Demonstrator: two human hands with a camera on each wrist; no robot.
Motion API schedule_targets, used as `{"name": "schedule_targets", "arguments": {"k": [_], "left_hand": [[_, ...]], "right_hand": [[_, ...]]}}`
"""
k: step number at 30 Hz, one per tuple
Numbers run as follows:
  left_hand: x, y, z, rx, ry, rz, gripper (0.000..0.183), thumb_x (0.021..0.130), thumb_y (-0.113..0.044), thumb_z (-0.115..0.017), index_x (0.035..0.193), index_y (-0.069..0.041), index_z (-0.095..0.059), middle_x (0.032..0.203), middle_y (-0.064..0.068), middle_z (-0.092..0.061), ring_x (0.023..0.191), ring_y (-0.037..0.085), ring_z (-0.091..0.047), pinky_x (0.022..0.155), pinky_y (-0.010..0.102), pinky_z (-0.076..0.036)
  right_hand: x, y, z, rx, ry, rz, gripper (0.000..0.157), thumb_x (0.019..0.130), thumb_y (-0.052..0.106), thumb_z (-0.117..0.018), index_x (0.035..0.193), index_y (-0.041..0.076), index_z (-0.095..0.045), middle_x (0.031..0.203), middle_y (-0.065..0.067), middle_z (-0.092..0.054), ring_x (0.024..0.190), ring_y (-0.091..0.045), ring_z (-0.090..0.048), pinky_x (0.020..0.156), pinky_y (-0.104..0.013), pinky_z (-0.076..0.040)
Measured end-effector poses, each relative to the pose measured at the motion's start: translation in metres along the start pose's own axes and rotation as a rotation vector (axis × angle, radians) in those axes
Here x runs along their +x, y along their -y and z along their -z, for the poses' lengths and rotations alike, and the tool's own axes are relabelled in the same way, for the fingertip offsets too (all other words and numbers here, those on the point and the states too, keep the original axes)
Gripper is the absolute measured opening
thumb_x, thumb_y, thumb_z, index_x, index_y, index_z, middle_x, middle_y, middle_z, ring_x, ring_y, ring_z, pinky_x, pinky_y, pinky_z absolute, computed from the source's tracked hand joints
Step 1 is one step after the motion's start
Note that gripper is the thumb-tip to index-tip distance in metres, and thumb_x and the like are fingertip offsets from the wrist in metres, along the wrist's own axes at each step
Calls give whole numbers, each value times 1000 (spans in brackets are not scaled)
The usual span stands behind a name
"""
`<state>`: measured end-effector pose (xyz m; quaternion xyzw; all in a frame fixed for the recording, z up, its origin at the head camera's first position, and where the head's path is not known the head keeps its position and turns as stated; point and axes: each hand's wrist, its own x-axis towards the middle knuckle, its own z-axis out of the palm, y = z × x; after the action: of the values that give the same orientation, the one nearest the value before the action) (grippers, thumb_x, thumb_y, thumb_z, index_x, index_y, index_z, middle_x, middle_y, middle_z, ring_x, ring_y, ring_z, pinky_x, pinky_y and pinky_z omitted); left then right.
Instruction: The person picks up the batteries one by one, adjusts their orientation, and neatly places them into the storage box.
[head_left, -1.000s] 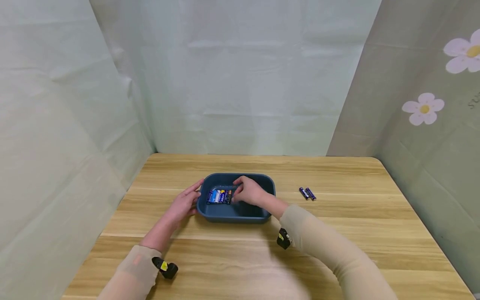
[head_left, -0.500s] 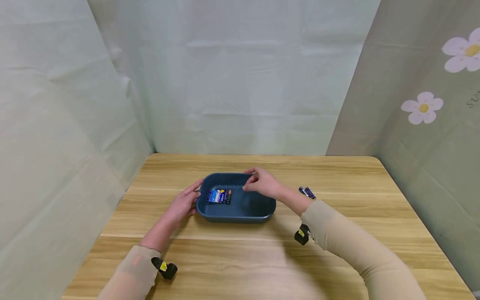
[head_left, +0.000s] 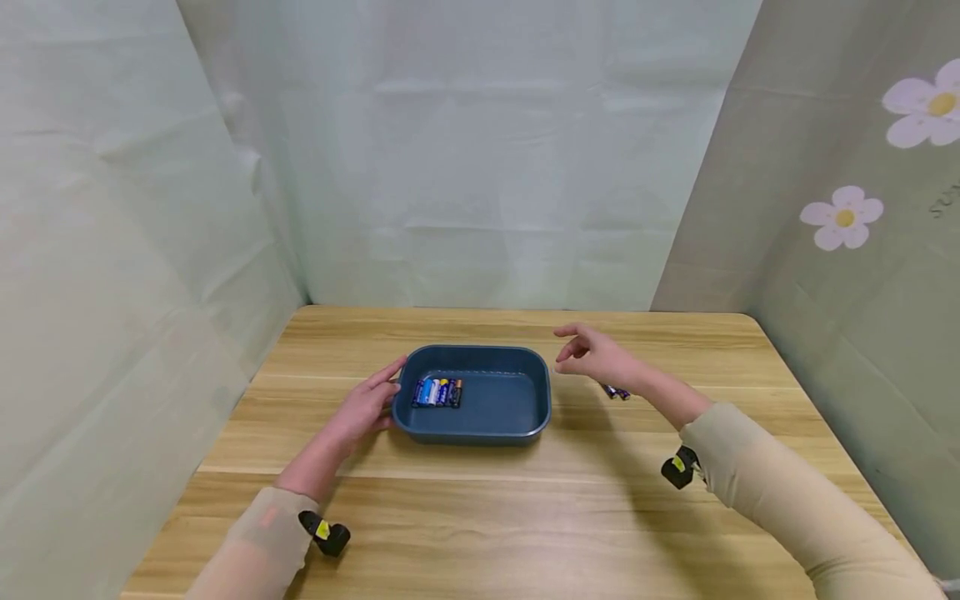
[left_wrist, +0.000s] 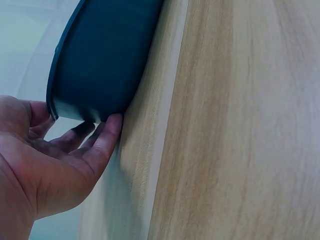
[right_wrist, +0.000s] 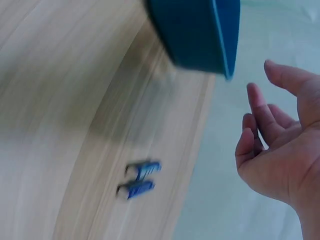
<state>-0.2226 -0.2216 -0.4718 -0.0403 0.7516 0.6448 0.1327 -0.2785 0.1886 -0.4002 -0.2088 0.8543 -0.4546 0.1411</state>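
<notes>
A dark blue rectangular tub (head_left: 498,404) stands on the table, with several batteries (head_left: 437,392) lying side by side in its left part. My left hand (head_left: 366,408) rests its fingers against the tub's left end; in the left wrist view the fingertips (left_wrist: 115,121) touch the outer wall low down. To the right of the tub, my right hand (head_left: 597,358) is in the air, thumb and fingers apart, holding nothing. Two blue batteries (right_wrist: 136,189) lie together on the table below it, partly hidden by the right hand and wrist in the head view.
The wooden table (head_left: 450,525) ends at the back against a pale hanging sheet (head_left: 480,167). More sheeting closes off both sides, with flower prints (head_left: 843,218) on the right. A small black camera is strapped to each wrist.
My right hand has come up out of the tub and moved right, past its right rim toward the two loose batteries. The left hand has stayed at the tub's left end.
</notes>
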Motion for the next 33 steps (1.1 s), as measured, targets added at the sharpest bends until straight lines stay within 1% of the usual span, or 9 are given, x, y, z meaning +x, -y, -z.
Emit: {"name": "schedule_targets", "arguments": {"k": [1,4,8,13,18,22,27,29,33], "left_hand": [[-1,-1,0,3,-3,6,56,108,-20,-44,162,-29,-34,157,23,-40,126,34,-57,79,34,-57],[-2,-1,0,14,0,4,57,108,-21,-43,162,-29,-31,156,24,-41,124,33,-58,77,33,-56],[-2,0,0,9,-1,-2,57,107,-20,-44,162,-29,-32,154,25,-43,120,31,-59,77,33,-56],[-2,2,-1,11,-2,4,56,107,-20,-45,161,-29,-34,155,25,-40,122,30,-58,79,34,-57],[-2,3,1,8,8,16,55,108,-21,-44,161,-30,-35,152,24,-45,125,32,-58,82,36,-57],[-2,2,2,3,16,27,55,108,-21,-43,161,-31,-35,151,23,-46,127,32,-57,83,36,-57],[-3,-1,1,-7,6,60,55,107,-20,-43,160,-34,-36,152,20,-46,126,32,-56,84,37,-57],[-3,-2,1,-14,4,70,56,107,-19,-43,160,-34,-36,151,21,-47,125,31,-57,84,37,-57],[-4,-5,0,-32,5,74,56,107,-17,-43,161,-32,-35,149,23,-48,122,31,-59,83,37,-57]], "right_hand": [[-3,-4,4,-13,2,2,63,95,12,-72,149,-1,-43,110,-15,-67,105,-27,-61,95,-45,-45],[-10,-16,14,-37,14,5,63,95,14,-73,149,0,-44,111,-14,-68,106,-27,-61,97,-45,-44],[-21,-31,29,-46,46,-10,61,96,16,-71,150,4,-44,116,-16,-65,105,-26,-61,91,-42,-47],[-35,-50,48,-75,78,-67,61,98,18,-70,152,8,-43,126,-19,-61,111,-28,-58,92,-43,-48],[-45,-67,61,-92,98,-115,61,97,15,-69,152,6,-44,132,-20,-58,120,-32,-54,93,-44,-48],[-49,-77,65,-138,106,-98,61,95,12,-70,150,2,-46,132,-19,-60,126,-37,-51,97,-50,-46],[-50,-90,65,-186,131,-74,63,92,10,-74,149,0,-47,134,-22,-59,131,-45,-47,104,-61,-40],[-51,-94,64,-180,140,-73,65,90,9,-75,148,-1,-47,133,-23,-59,129,-45,-49,105,-61,-40],[-50,-101,61,-169,144,-57,66,88,11,-78,145,-4,-48,129,-23,-60,122,-41,-53,102,-58,-41]]}}
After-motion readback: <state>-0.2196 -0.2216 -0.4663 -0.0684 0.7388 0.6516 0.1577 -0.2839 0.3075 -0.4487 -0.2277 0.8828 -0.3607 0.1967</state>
